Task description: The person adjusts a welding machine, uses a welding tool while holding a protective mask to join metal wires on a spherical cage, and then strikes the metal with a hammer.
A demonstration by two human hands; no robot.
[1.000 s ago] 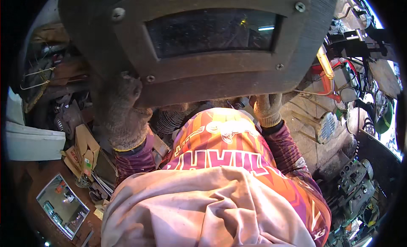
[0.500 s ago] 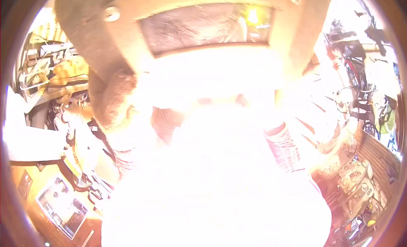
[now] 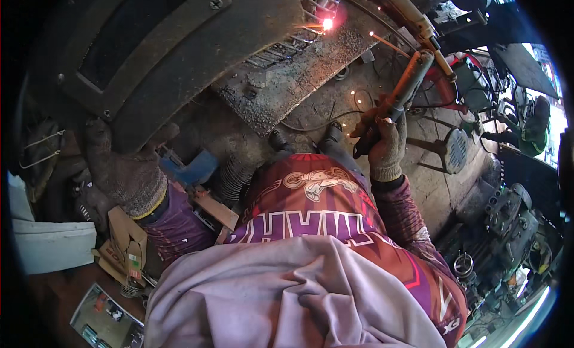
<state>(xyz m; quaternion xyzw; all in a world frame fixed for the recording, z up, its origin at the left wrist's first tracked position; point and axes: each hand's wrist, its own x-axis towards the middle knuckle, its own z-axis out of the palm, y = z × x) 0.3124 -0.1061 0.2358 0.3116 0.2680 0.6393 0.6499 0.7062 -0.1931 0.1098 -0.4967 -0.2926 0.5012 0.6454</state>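
My left hand (image 3: 125,174), in a knitted work glove, is closed on the lower edge of a dark welding shield (image 3: 239,34) with a rectangular window, at the upper left. In my gloved right hand (image 3: 385,147) is a welding electrode holder (image 3: 406,85). A thin electrode (image 3: 390,43) sticks out from it toward the upper left, its tip glowing. That tip is apart from a bright red-hot spot (image 3: 327,24) on a metal rod workpiece (image 3: 281,52). The workpiece lies on a rough, spatter-covered slab (image 3: 299,79), partly hidden by the shield.
Right of my right hand stands a round-topped metal stool (image 3: 456,150). A cable (image 3: 323,125) runs along the floor near my shoes. Lower left are an open cardboard box (image 3: 122,243) and a coiled spring (image 3: 234,177). Another person in green (image 3: 536,130) is at the far right, above greasy machine parts (image 3: 508,213).
The white glare that washed out the middle has gone. The shield has swung from the top centre to the upper left, and the electrode tip and glowing spot now show.
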